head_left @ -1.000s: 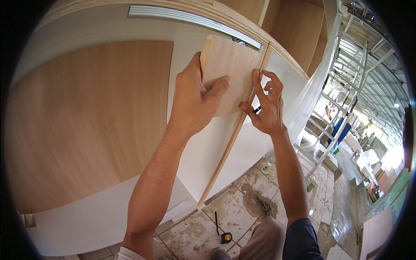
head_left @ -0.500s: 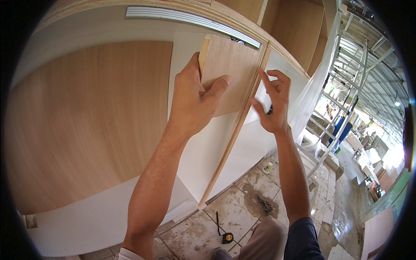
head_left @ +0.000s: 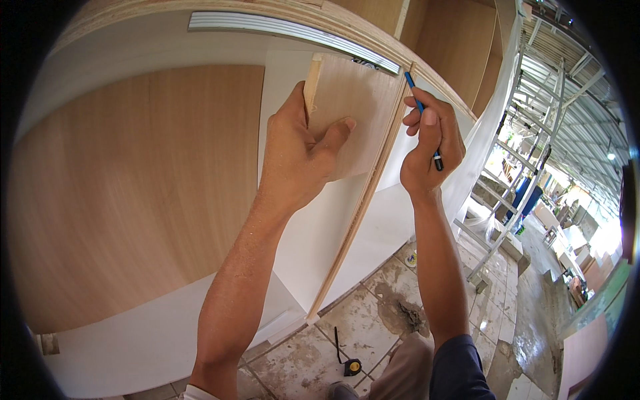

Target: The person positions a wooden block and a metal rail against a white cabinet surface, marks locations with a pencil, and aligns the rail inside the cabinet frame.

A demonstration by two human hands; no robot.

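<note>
My left hand (head_left: 297,150) grips a squared piece of wooden board (head_left: 360,100) by its left edge, thumb across the face, fingers hidden behind. The board's right side lies against the upright cabinet divider (head_left: 373,180), just below a ribbed metal rail (head_left: 280,28) under the top edge. In my right hand (head_left: 433,140) is a slim blue pencil (head_left: 418,100) with a dark, white-banded lower end. Its upper end points at the divider's front edge near the rail's right end; whether it touches, I cannot tell.
A wood-faced panel (head_left: 133,187) fills the cabinet's left side. Below, a tape measure (head_left: 351,366) lies on the stained tile floor (head_left: 353,307), with a small container (head_left: 411,259) by my right forearm. Plastic sheeting (head_left: 467,167) and a metal scaffold (head_left: 527,180) stand right.
My right hand has turned and closed around the pencil, which now points upward at the divider's edge. The left hand and the board have stayed nearly still.
</note>
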